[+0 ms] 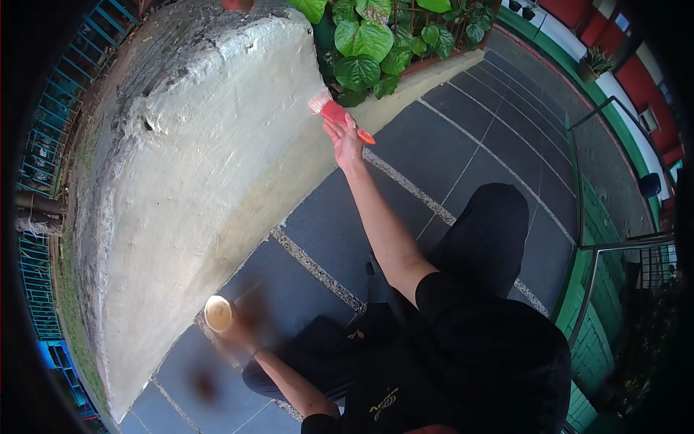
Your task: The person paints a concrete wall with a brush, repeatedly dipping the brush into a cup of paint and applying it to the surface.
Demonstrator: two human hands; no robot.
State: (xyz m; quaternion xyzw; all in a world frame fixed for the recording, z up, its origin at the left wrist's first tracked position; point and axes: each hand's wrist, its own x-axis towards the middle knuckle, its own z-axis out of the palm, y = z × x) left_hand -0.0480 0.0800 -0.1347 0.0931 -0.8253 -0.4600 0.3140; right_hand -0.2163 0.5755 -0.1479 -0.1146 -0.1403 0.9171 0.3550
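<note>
the brush (334, 113) is in the right hand (348, 148), its fingers pinching the red handle from the sides, some of them pointing forward along it. its long axis runs aslant: bristles up and to the left of the fingers, orange butt down and to the right. the wall (188, 181) lies directly on the bristle side, to the left of that hand. the bristles meet or nearly meet the wall close by the leaves (361, 43); from where i stand, contact cannot be confirmed. the right hand is clearly the nearer to this spot. the left hand (242, 333) is low and well apart, holding the cup (218, 315) near the foot of the wall; its fingers appear wrapped round the side, though a dark blur hides each one.

materials: the wall is cream, lumpy and faintly glossy, with a rough, chipped edge and a tanner band toward its base. bristles pale, flat and fanned. cup round-mouthed, pale-rimmed, tan within. floor (318, 224) of smooth dark slabs, divided by pebbled strips (318, 271). leaves broad, green and shiny.
</note>
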